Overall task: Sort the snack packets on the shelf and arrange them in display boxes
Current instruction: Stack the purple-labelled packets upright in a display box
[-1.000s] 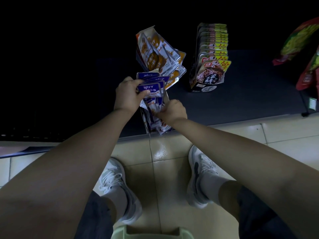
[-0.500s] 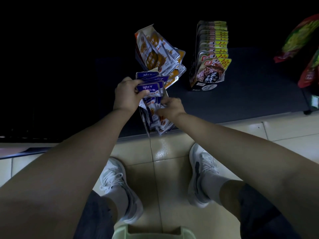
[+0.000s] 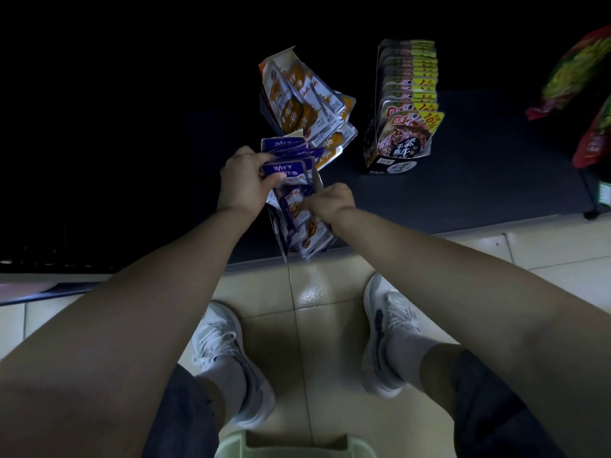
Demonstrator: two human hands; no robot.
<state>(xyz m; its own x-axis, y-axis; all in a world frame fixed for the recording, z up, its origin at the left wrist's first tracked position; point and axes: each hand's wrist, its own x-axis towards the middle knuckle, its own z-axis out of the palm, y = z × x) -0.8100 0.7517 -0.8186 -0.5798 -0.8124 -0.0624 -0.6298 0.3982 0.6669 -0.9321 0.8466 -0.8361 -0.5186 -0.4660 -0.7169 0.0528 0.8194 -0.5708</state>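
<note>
Gripping a fan of purple packets [image 3: 287, 168] at frame centre, left hand [image 3: 244, 180] with fingers curled round them, right hand [image 3: 332, 204] just beside, pinching the boxed packets [image 3: 309, 233] at the shelf [image 3: 479, 193] edge, orange packets [image 3: 304, 100] above, filled dark display box [image 3: 390, 163] upper right of centre.

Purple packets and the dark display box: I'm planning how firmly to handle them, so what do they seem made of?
Purple packets: probably thin plastic film, glossy; they flex and fan in the left hand. Dark display box: likely printed cardboard, matte; thin straight walls.
</note>
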